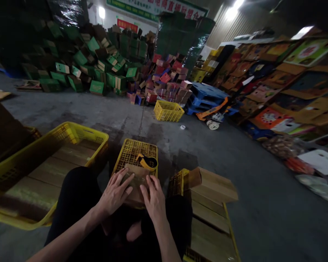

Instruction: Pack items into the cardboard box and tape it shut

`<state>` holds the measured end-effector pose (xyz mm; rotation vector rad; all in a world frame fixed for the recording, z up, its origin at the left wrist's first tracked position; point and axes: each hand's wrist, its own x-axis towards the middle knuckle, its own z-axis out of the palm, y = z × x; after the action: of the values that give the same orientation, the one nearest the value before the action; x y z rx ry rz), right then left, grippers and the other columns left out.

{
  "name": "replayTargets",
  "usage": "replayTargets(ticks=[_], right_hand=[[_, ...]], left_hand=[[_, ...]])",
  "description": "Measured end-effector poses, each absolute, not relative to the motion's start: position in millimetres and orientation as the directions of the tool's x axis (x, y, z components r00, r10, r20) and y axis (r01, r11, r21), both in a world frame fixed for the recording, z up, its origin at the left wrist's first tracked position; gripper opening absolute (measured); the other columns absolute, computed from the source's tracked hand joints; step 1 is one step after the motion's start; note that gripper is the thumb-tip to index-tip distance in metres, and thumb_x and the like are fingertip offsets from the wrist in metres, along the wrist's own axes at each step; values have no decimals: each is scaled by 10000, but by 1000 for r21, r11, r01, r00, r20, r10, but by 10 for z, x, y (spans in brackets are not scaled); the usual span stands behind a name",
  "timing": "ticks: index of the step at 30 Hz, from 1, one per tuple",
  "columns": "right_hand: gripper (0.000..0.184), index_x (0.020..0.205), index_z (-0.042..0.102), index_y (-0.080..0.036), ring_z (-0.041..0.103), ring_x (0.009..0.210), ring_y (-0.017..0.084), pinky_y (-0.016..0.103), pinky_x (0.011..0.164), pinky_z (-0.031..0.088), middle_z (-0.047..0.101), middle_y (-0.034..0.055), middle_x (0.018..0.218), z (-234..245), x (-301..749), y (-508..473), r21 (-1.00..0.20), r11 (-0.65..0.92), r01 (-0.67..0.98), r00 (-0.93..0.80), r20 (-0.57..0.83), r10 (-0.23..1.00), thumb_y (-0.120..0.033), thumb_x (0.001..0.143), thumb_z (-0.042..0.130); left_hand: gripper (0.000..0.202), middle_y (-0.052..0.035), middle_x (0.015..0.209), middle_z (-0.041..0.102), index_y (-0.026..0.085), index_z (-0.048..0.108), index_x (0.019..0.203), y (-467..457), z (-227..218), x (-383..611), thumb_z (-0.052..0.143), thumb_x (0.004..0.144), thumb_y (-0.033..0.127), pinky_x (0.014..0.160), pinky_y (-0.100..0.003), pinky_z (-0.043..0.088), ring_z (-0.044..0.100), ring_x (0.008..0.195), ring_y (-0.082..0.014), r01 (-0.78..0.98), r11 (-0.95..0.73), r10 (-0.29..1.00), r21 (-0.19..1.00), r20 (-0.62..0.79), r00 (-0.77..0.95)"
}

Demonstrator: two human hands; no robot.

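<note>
A small brown cardboard box (136, 177) lies in front of me at the near end of an upturned yellow crate (131, 147), with shiny clear tape on its top. My left hand (115, 190) rests on the box's left side, fingers spread. On the right side of the same box, my right hand (153, 194) lies with its fingers stretched out. Just beyond the box, on the crate's grid, sits a yellow and black tape dispenser (149, 161). Both hands touch the cardboard and neither grips the dispenser. The box's near edge is partly in shadow.
A yellow crate (98, 135) of cardboard boxes stands at my left, another (227, 218) at my right with a carton (217, 183) on top. Farther off are a yellow basket (168, 111), blue pallets (207, 92), an orange pallet jack (211, 112) and heaps of green boxes (97, 87).
</note>
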<state>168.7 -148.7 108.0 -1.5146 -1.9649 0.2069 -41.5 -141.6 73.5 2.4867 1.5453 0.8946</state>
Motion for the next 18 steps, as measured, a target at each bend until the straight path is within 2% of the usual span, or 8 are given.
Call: replayTargets(ticks=[3, 7, 13, 18], right_hand=[[454, 1369, 626, -201, 610, 1248, 276, 437, 1070, 531, 629, 138, 1331, 1053, 1628, -1509, -452, 325, 830, -120, 425, 897, -470, 1032, 486], [464, 1351, 635, -189, 607, 1249, 288, 454, 1053, 539, 630, 150, 1328, 991, 1556, -1520, -431, 296, 852, -79, 454, 888, -486, 1033, 474], [461, 1410, 563, -180, 586, 1285, 288, 445, 1041, 542, 579, 167, 1395, 872, 1479, -1530, -466, 276, 841, -16, 488, 873, -439, 1051, 434], [404, 1377, 576, -184, 590, 1277, 257, 407, 1049, 535, 579, 155, 1378, 889, 1490, -1480, -505, 287, 814, -32, 455, 890, -365, 1064, 396]], left_hand=[[496, -119, 1524, 468, 253, 461, 1506, -1443, 795, -367, 496, 1022, 356, 1174, -529, 368, 399, 1439, -307, 810, -477, 841, 340, 444, 309], [509, -106, 1405, 580, 218, 457, 1500, -1460, 860, -292, 503, 1021, 381, 1182, -488, 359, 476, 1367, -277, 804, -485, 836, 342, 450, 313], [592, -106, 1452, 544, 223, 420, 1532, -1468, 853, -334, 522, 1007, 478, 1169, -478, 359, 473, 1371, -279, 792, -515, 824, 326, 442, 354], [625, -112, 1502, 514, 232, 393, 1552, -1437, 880, -383, 466, 1017, 546, 1158, -456, 345, 439, 1407, -270, 802, -510, 835, 310, 402, 376]])
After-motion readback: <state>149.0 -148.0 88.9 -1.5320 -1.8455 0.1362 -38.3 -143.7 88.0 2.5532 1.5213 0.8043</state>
